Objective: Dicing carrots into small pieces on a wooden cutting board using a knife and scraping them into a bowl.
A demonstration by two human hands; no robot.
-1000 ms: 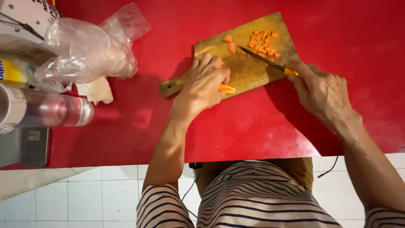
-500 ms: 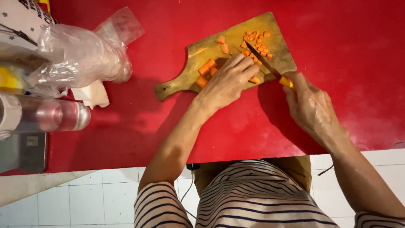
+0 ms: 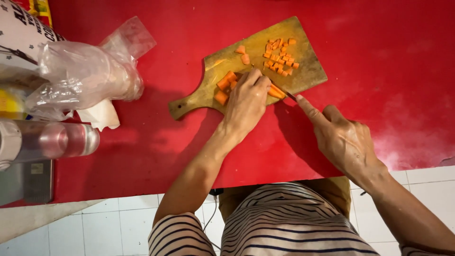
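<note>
Two hands worked the wooden cutting board: left hand pinned carrot strips; right hand clenched the knife.

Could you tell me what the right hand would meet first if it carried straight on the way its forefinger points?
Probably the carrot strips pinned under the left hand; the right hand aims there.

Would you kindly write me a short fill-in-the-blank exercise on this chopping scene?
1. The wooden cutting board lies on a ____ table.
2. The left hand steadies pieces of ____.
3. The right hand holds a ____.
4. The diced pile sits at the board's end opposite its ____.

Missing words: red; carrot; knife; handle
</note>
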